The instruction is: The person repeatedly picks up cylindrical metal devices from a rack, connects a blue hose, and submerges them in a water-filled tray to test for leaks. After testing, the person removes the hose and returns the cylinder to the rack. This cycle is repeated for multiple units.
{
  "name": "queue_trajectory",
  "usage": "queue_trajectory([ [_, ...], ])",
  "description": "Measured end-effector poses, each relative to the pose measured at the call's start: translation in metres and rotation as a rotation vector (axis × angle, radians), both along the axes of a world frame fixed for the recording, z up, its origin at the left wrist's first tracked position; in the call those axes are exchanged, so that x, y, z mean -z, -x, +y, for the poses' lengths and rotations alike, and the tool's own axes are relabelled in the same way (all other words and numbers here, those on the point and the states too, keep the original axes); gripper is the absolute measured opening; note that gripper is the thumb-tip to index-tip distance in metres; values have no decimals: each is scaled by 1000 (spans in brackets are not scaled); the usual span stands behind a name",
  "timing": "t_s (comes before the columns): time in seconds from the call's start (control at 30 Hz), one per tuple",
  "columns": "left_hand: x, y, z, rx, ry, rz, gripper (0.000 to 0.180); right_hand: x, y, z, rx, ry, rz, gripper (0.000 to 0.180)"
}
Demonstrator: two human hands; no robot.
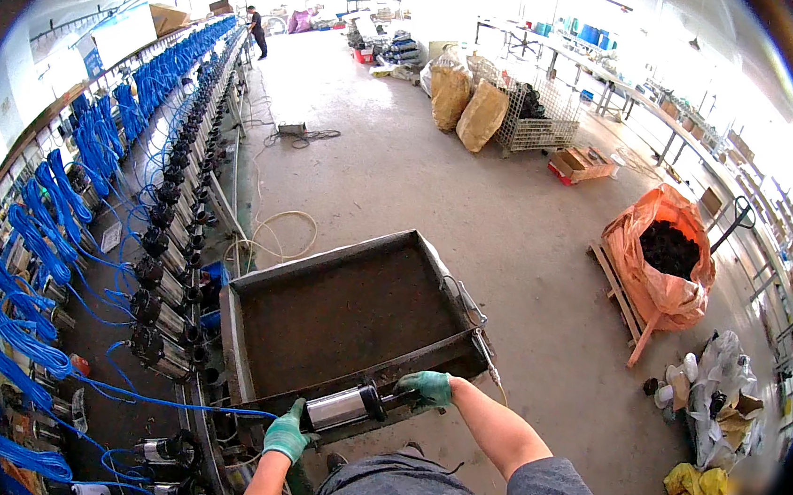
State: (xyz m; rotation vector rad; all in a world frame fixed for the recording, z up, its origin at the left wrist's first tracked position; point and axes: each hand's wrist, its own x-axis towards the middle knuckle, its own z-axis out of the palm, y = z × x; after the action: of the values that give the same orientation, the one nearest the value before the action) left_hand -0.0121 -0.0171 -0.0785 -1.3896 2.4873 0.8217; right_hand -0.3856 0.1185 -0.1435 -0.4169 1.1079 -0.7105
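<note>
A steel-bodied cylinder with black ends, which looks like a submersible pump point(335, 408), lies across the near rim of a metal trough point(245, 357). My left hand point(287, 433), in a green glove, is closed round its left end, where a blue cable point(203, 407) runs off to the left. At the other end, my right hand point(427, 389), also gloved in green, is closed beside a thin dark piece sticking out of the black cap. What its fingers grip is hidden. The trough is wide and shallow, with a dark brown bottom.
On the left, a long bench carries rows of similar pumps point(163, 279) and coiled blue cables point(30, 343). A hose with a metal fitting point(478, 335) hangs at the trough's right corner. To the right are an orange sack point(619, 231) on a pallet and plastic bags point(718, 398).
</note>
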Motion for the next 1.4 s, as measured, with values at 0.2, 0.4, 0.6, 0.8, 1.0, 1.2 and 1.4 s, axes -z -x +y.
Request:
queue_trajectory([
  [0.2, 4, -13, 7, -95, 80, 241, 84, -28, -20, -23, -472, 83, 573, 44],
  [0.4, 15, -43, -3, -526, 48, 1015, 32, -9, -22, -26, -452, 143, 762, 31],
  [0.6, -29, -48, -7, -1033, -334, 1438, 29, 2, -13, 11, 102, 239, 563, 40],
  [0.8, -73, -46, -8, -727, -617, 1709, 28, 24, 8, 77, 868, 132, 416, 22],
  [1.0, -174, -5, 4, -264, -663, 1869, 36, 29, 61, 99, 1311, 68, 378, 18],
  [1.2, -177, 36, 13, -250, -745, 1872, 40, 70, 103, 93, 1228, -15, 621, 19],
  [1.4, -145, 44, 31, -308, -639, 1724, 37, 9, 61, 86, 581, -139, 1548, 28],
])
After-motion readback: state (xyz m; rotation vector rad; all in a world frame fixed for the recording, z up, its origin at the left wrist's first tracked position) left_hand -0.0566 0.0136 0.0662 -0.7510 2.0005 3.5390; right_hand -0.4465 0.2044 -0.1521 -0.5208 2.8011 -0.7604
